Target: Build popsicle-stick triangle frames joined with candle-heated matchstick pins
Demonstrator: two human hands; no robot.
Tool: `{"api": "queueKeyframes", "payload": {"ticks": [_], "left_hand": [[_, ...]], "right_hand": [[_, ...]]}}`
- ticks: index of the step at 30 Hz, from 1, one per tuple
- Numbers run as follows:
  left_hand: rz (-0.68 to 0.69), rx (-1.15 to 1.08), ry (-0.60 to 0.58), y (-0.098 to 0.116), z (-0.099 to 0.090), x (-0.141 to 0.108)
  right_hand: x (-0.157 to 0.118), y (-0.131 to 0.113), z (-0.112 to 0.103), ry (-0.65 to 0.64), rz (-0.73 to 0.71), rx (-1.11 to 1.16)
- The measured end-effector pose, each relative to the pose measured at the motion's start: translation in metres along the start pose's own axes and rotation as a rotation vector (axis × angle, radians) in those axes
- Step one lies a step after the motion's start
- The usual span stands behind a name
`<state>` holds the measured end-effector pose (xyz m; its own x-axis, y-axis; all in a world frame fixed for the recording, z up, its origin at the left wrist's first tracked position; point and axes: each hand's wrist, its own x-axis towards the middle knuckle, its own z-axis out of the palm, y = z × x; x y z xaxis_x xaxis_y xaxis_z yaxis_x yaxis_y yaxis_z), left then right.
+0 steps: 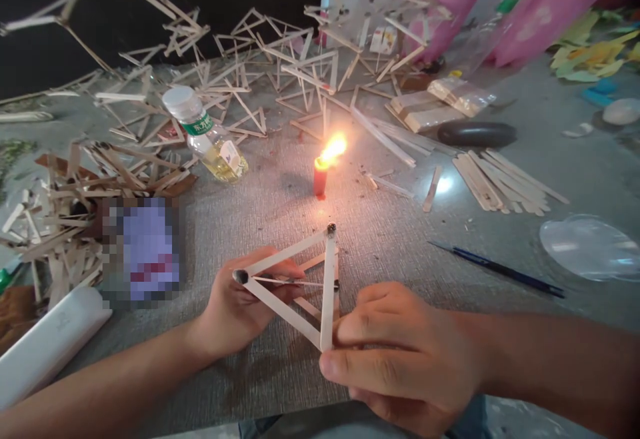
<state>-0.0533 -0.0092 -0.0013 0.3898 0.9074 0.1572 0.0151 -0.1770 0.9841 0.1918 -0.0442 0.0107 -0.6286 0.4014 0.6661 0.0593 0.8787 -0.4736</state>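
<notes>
Between my two hands is a triangular popsicle-stick frame [327, 292], with dark blobs at its top and left corners and more sticks behind the front triangle. My left hand [243, 309] is closed on its left side; some of those fingers are hidden behind the sticks. The lower corner is pinched by the thumb and fingers of my right hand [400, 352]. Beyond the frame, a short red candle [321, 178] stands upright and burns with a bright flame. A dark blue pen-like tool [500, 270] lies to the right of the frame.
Many stick frames [300, 59] are piled along the back. At left stand a bottle [205, 136] of yellow liquid and a stick heap [70, 219], near a white case [55, 346]. Loose sticks [500, 179], a dark oval object [477, 134] and a clear plastic piece [590, 246] lie at right.
</notes>
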Motion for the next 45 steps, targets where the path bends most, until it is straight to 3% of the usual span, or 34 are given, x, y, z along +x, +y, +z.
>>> {"api": "queueKeyframes", "payload": {"ticks": [8, 13, 18, 21, 23, 26, 29, 31, 33, 38, 41, 45], "left_hand": [[0.024, -0.048, 0.008, 0.000, 0.002, 0.000], [0.004, -0.042, -0.003, -0.002, 0.003, -0.001], [0.022, -0.005, 0.110, -0.006, 0.001, 0.000], [-0.010, 0.014, 0.183, -0.013, -0.002, 0.000], [-0.013, 0.025, 0.225, -0.018, -0.003, 0.000], [-0.033, 0.044, 0.239, -0.022, -0.004, 0.000], [-0.093, 0.034, 0.215, -0.022, -0.003, -0.001], [-0.122, 0.021, 0.204, -0.021, -0.003, -0.001], [-0.134, 0.024, 0.210, -0.019, -0.002, 0.000], [-0.147, 0.065, 0.227, -0.014, -0.001, 0.003], [-0.131, 0.050, 0.206, -0.012, -0.002, 0.004], [-0.141, 0.097, 0.204, -0.010, -0.004, 0.004]], "right_hand": [[0.003, 0.000, 0.000, -0.025, 0.031, 0.056], [0.002, 0.003, -0.002, 0.003, -0.071, 0.058], [-0.001, 0.003, -0.009, 0.013, -0.105, -0.045], [-0.001, 0.011, -0.025, -0.007, -0.080, -0.221], [0.000, 0.024, -0.041, 0.015, 0.039, -0.403], [0.002, 0.049, -0.069, -0.029, 0.502, -0.667], [0.001, 0.073, -0.090, -0.162, 0.893, -0.899], [-0.001, 0.083, -0.097, -0.258, 1.044, -0.933], [-0.003, 0.089, -0.099, -0.309, 1.107, -0.934], [-0.007, 0.092, -0.096, -0.317, 1.051, -0.939], [-0.007, 0.092, -0.098, -0.251, 1.051, -0.916], [-0.005, 0.092, -0.100, -0.072, 1.043, -0.901]]}}
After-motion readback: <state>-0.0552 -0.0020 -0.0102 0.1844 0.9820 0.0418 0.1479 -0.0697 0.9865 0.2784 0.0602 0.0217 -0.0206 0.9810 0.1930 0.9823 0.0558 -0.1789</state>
